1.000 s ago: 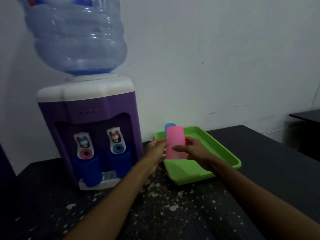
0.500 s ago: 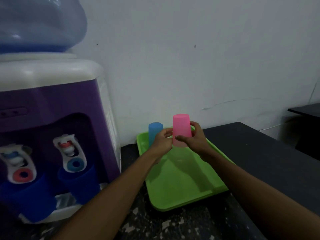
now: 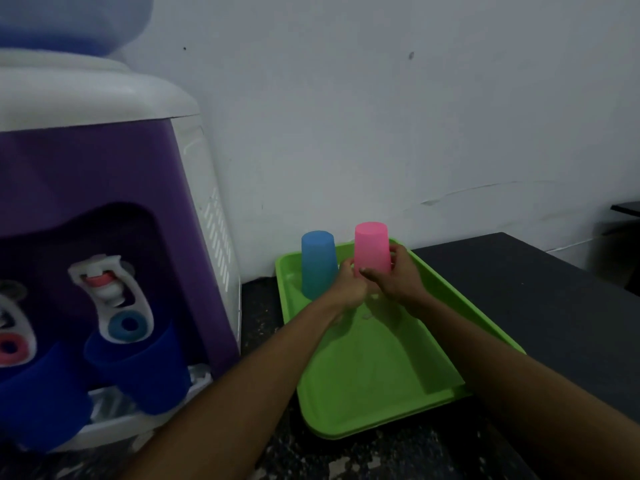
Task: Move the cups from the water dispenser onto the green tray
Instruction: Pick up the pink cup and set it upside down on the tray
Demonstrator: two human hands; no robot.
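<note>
A pink cup (image 3: 371, 247) is held upside down over the far end of the green tray (image 3: 374, 386). My right hand (image 3: 394, 278) grips its lower right side and my left hand (image 3: 348, 289) grips its lower left side. Its rim is hidden behind my fingers, so I cannot tell whether it touches the tray. A light blue cup (image 3: 318, 265) stands upside down on the tray just left of it. Two dark blue cups (image 3: 138, 368) (image 3: 38, 400) sit under the taps of the purple water dispenser (image 3: 104, 174) at the left.
The tray lies on a dark speckled counter (image 3: 540, 306) against a white wall. The dispenser's drip grille (image 3: 114, 410) is at the lower left. A dark ledge (image 3: 627, 206) shows at the far right.
Both hands have carried the pink cup away from the dispenser to the tray's far end, beside the light blue cup. My view has shifted right and closer.
</note>
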